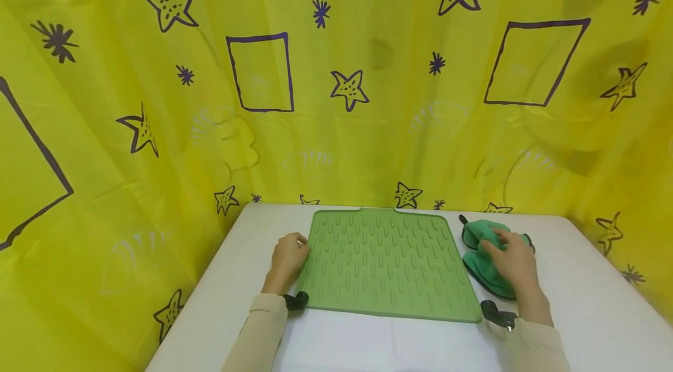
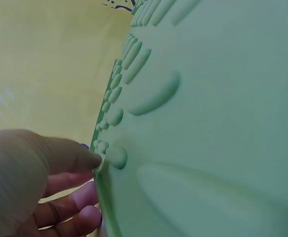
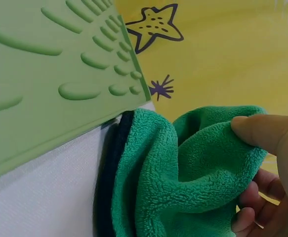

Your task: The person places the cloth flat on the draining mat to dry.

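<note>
"Checking grips: what did the left hand hold?"

"It pinched the left edge of the green, oblong-ridged mat."

"And the right hand?"

"It pinched a crumpled, plush green cloth, dark-bordered, right of the mat."

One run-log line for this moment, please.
left hand: pinches green mat at left edge | right hand: pinches green cloth | cloth: bunched, right of mat | mat: on white table, ridges up
</note>
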{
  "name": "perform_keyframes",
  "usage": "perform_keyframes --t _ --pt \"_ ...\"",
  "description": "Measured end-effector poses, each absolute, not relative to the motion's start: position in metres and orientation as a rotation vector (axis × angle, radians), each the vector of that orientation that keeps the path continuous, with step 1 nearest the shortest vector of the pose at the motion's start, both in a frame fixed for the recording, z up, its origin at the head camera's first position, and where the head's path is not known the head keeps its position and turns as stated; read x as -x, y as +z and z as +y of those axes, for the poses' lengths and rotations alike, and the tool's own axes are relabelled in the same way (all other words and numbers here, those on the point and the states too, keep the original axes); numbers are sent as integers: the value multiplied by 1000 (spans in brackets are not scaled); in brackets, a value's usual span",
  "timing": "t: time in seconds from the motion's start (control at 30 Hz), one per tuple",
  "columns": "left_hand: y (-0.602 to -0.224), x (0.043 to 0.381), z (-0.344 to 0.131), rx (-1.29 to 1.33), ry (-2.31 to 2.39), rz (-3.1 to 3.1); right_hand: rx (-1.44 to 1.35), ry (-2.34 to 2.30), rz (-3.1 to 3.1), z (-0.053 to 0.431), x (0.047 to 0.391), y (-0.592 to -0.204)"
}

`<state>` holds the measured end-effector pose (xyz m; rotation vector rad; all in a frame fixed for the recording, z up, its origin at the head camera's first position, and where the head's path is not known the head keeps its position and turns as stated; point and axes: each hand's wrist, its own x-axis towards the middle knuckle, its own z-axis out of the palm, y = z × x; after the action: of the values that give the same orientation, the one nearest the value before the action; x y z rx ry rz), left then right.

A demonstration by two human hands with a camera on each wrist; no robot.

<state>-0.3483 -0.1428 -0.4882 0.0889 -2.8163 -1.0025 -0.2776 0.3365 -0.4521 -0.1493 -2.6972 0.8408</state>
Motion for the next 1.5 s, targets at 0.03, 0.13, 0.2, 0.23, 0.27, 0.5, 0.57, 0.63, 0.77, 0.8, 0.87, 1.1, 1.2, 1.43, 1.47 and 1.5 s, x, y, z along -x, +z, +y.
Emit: perform_keyframes --t 0.03,0.13,0.2,0.23,0.27,0.5,0.57,0.63,0.77,0.8,0.87,1.1,1.2,1.43,1.47,1.5 --pt "-488 348 -143 -88 -999 -2820 157 826 -2686 337 278 -452" --pt "-488 349 -142 -83 -974 -2829 180 791 -2641 337 278 -452" --pt "-487 348 -142 -65 -965 -2830 204 790 -2607 338 278 -451" --pt "-486 349 -142 -55 -961 -2829 220 797 -2589 338 277 -451" --pt "-486 349 -142 -47 -958 -2829 239 807 -2565 339 277 -450" --pt "-481 350 -141 -19 -938 -2829 350 891 -2389 339 275 -438" --pt "-480 350 -142 -27 -930 -2836 363 900 -2339 337 275 -432" --pt "-480 350 -142 -29 -927 -2840 356 917 -2293 334 273 -425" --pt "-481 350 -142 -35 -935 -2841 327 956 -2202 326 270 -413" --pt "-481 350 -142 -37 -943 -2840 321 966 -2183 324 270 -411" --pt "-480 350 -142 -40 -954 -2841 326 979 -2146 320 269 -406" --pt "-477 347 -142 -80 -994 -2859 326 1066 -2098 306 266 -392" --pt "-478 346 -142 -87 -983 -2875 308 1120 -2095 298 266 -389" --pt "-480 346 -141 -88 -972 -2877 248 1272 -2100 277 268 -385" --pt "-480 346 -141 -89 -968 -2878 240 1300 -2101 274 268 -384" --pt "-480 346 -141 -90 -965 -2878 229 1325 -2100 270 269 -385"
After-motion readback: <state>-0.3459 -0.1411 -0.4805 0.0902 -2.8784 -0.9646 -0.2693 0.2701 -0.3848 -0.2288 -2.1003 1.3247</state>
